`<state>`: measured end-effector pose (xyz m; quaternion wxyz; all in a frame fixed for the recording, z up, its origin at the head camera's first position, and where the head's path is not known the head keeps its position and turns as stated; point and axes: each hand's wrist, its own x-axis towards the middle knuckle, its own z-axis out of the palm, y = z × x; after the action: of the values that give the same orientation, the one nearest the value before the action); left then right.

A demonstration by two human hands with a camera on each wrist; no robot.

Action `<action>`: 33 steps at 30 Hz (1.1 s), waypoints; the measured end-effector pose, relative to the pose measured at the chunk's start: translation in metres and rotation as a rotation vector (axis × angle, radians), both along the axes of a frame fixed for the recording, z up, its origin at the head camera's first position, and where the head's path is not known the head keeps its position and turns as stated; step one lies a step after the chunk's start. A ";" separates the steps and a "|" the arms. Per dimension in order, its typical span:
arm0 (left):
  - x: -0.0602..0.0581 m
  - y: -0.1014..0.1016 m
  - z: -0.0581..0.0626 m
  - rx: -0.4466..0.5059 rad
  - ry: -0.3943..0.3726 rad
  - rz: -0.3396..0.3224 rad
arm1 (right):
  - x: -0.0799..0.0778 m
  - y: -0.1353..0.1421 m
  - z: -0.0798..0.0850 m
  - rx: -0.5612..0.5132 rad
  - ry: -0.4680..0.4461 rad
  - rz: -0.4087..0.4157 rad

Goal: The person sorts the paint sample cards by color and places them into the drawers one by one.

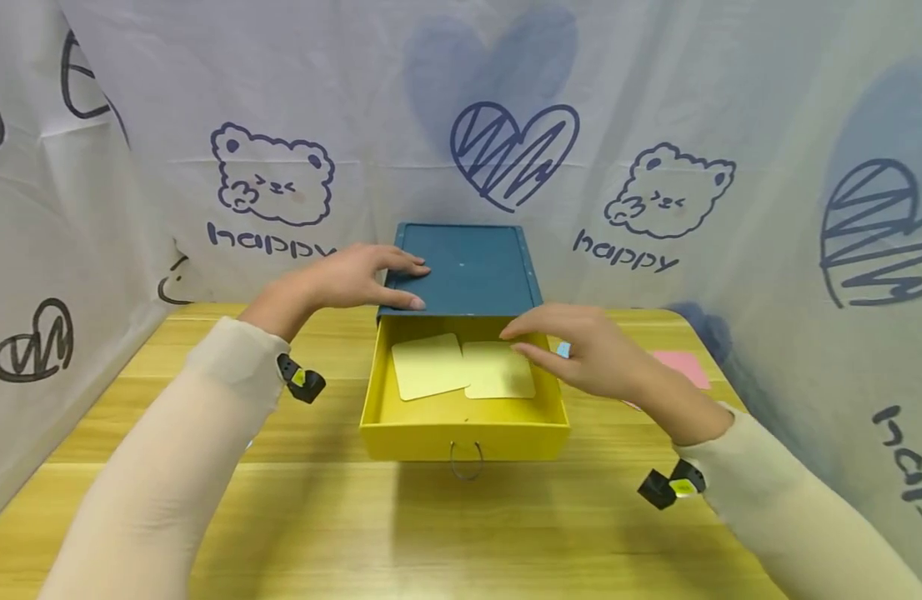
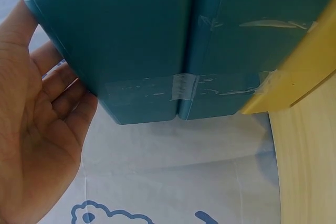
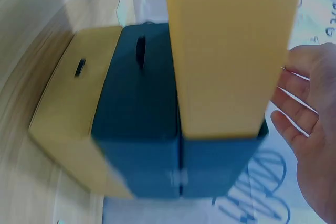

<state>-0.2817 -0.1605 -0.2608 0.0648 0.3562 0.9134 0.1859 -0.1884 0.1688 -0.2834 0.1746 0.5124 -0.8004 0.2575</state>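
Observation:
A stack of drawer boxes stands before me, with a dark blue box [image 1: 464, 271] on top. Its yellow drawer [image 1: 416, 443] is pulled out towards me. Inside lie two pale yellow cards, a tilted left card [image 1: 428, 368] and a right card [image 1: 500, 372] beside it. My left hand [image 1: 359, 279] rests on the blue box's top at its left edge, fingers spread. Over the drawer's right rim hovers my right hand [image 1: 584, 350], its fingers lightly bent with nothing visible between them. In the right wrist view that hand [image 3: 310, 103] is beside the yellow drawer [image 3: 231, 61].
Lower in the stack are another blue box [image 3: 139, 93] and a yellow box [image 3: 79, 93]. Clear tape [image 2: 184, 86] joins the blue boxes. A pink card [image 1: 682, 367] and a light blue piece [image 1: 563, 349] lie right of the stack. A printed cloth [image 1: 401, 100] hangs behind the wooden table [image 1: 318, 517].

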 end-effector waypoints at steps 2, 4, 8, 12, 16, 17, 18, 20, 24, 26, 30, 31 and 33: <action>0.001 -0.001 0.000 0.007 -0.007 0.003 | 0.001 0.012 -0.001 -0.003 -0.039 -0.060; 0.000 -0.001 0.000 0.015 -0.017 -0.001 | 0.001 0.024 -0.003 -0.013 -0.070 -0.119; -0.002 0.000 0.001 0.016 -0.013 -0.017 | -0.003 0.045 -0.008 -0.040 -0.098 -0.213; -0.004 -0.002 0.000 0.013 -0.010 -0.018 | -0.008 0.058 -0.018 -0.033 -0.122 -0.267; -0.004 -0.005 -0.002 0.013 -0.028 -0.010 | -0.011 0.071 -0.028 -0.013 -0.158 -0.332; -0.004 -0.005 -0.002 0.014 -0.031 -0.008 | -0.011 0.074 -0.030 -0.007 -0.166 -0.354; -0.003 -0.006 -0.002 0.017 -0.036 -0.007 | -0.012 0.077 -0.033 -0.005 -0.176 -0.374; -0.003 -0.004 -0.003 0.020 -0.041 -0.008 | -0.013 0.084 -0.038 -0.007 -0.194 -0.411; -0.002 -0.003 -0.003 0.012 -0.038 -0.005 | -0.015 0.097 -0.047 -0.016 -0.238 -0.459; -0.002 -0.003 -0.004 0.009 -0.031 -0.002 | -0.015 0.101 -0.052 -0.026 -0.261 -0.484; -0.001 -0.005 -0.003 0.020 -0.033 -0.002 | -0.012 0.107 -0.062 -0.053 -0.354 -0.499; -0.001 -0.005 -0.003 0.023 -0.035 -0.002 | -0.011 0.107 -0.064 -0.059 -0.379 -0.504; 0.000 -0.006 -0.001 0.027 -0.032 -0.002 | -0.010 0.109 -0.068 -0.072 -0.434 -0.510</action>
<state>-0.2817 -0.1662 -0.2616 0.0750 0.3550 0.9092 0.2041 -0.1983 0.2778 -0.3510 0.0767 0.2222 -0.9117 0.3368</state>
